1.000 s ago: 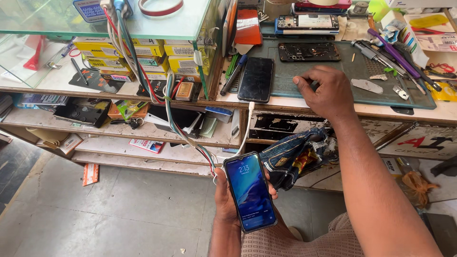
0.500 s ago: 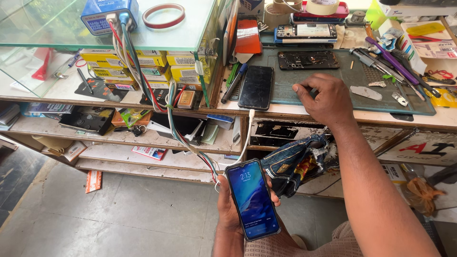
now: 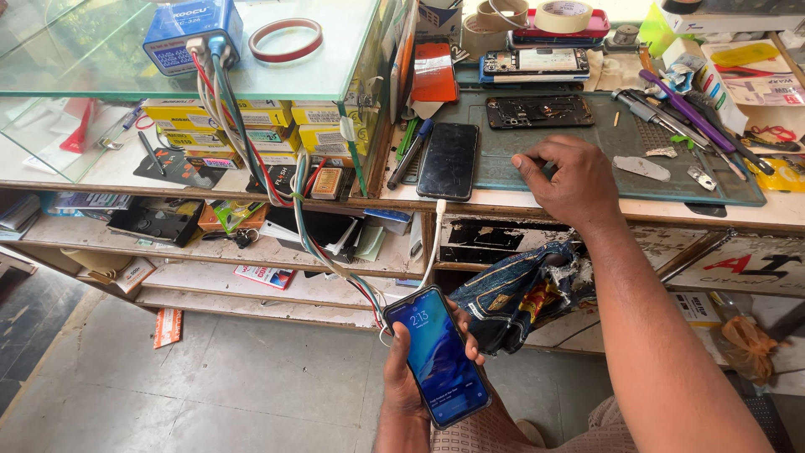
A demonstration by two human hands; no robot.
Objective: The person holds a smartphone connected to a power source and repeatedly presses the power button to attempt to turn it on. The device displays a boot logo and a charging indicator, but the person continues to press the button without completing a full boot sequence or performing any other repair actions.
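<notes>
My left hand (image 3: 408, 380) holds a smartphone (image 3: 438, 355) with a lit blue screen, low in front of the workbench, thumb on its left edge. A white cable (image 3: 432, 245) runs from the phone's top end up to the bench. My right hand (image 3: 568, 179) rests on the green work mat (image 3: 587, 147) with its fingers curled at the mat's front left part; whether it pinches something small I cannot tell. A dark phone (image 3: 449, 160) lies face up just left of that hand. An opened phone body (image 3: 539, 111) lies on the mat beyond it.
Tweezers, screwdrivers and a purple tool (image 3: 688, 117) lie at the mat's right. Tape rolls (image 3: 562, 15) and another phone (image 3: 533, 60) sit at the back. A glass counter (image 3: 151, 59) with a blue box (image 3: 191, 33) and wires is at left. Shelves below hold boxes; denim cloth (image 3: 520, 289) hangs from the drawer.
The view has shifted slightly. My left hand has brought the lit phone a little closer and lower; my right hand stays on the mat, fingers curling a bit more.
</notes>
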